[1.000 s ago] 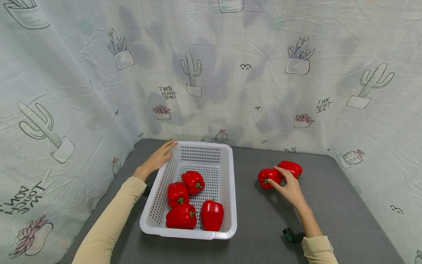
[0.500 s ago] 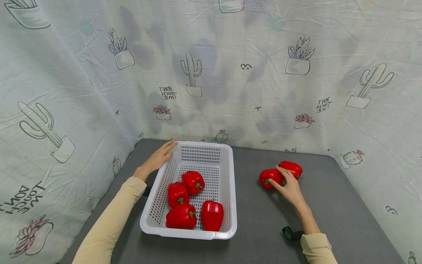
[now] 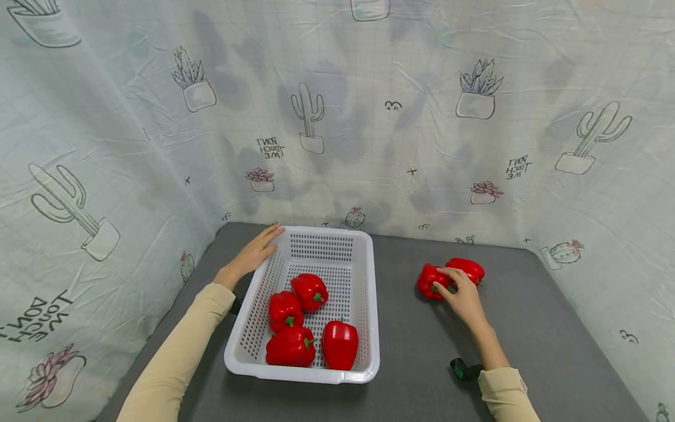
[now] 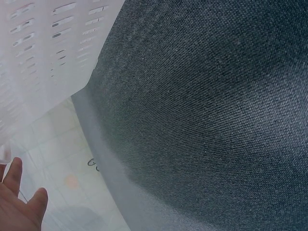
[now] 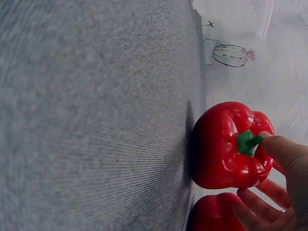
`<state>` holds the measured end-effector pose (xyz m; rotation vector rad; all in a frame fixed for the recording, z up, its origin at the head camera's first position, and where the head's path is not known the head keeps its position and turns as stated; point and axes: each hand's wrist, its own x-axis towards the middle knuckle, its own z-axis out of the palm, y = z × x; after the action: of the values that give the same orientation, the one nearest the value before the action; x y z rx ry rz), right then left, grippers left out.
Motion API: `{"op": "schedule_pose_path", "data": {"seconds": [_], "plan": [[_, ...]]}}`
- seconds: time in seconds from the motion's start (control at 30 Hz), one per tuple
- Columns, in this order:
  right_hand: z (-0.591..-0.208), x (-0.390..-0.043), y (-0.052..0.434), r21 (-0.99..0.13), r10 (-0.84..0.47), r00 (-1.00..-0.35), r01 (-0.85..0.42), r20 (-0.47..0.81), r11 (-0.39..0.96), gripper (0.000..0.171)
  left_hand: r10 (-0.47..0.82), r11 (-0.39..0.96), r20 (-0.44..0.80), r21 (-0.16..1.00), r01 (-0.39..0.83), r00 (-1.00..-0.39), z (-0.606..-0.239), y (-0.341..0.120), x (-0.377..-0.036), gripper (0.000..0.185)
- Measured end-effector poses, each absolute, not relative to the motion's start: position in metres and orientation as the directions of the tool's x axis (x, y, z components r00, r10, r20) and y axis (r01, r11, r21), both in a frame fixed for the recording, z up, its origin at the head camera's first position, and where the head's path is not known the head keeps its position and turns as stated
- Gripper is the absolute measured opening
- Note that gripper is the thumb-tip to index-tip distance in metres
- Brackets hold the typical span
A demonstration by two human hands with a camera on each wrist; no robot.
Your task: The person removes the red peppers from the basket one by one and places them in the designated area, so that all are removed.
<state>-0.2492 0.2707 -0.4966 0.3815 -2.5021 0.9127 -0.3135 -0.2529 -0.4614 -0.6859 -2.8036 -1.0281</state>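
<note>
A white perforated basket sits on the grey table and holds several red bell peppers. My left hand rests with straight fingers on the basket's far left corner; its fingertips show beside the basket wall in the left wrist view. To the right of the basket two more red peppers lie side by side. My right hand grips the nearer one, with the thumb by its green stem and the fingers between it and the other pepper.
The table's grey cloth is walled at the back and on both sides by a cactus-print sheet. A black and green band sits at my right wrist. Bare cloth lies between the basket and the two loose peppers.
My right hand has closed further over the nearer loose pepper and turned it slightly. My left hand and the basket have stayed put.
</note>
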Motion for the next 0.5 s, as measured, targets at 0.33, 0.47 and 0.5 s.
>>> {"op": "schedule_pose_path", "data": {"seconds": [0.33,0.47,0.5], "plan": [[-0.4998,-0.2505,0.2752,-0.532,-0.06,-0.861,-0.365,0.504,0.764,0.038,0.381,0.672,0.222,0.6,0.434,-0.898,-0.4626,-0.2537,-0.3153,0.049],[-0.4994,-0.2509,0.2755,-0.535,-0.051,-0.862,-0.358,0.504,0.765,0.038,0.386,0.674,0.228,0.592,0.442,-0.894,-0.4628,-0.2535,-0.3151,0.049],[-0.499,-0.2511,0.2754,-0.531,-0.05,-0.861,-0.357,0.506,0.769,0.038,0.386,0.676,0.23,0.589,0.443,-0.893,-0.4628,-0.2534,-0.3152,0.049]]}}
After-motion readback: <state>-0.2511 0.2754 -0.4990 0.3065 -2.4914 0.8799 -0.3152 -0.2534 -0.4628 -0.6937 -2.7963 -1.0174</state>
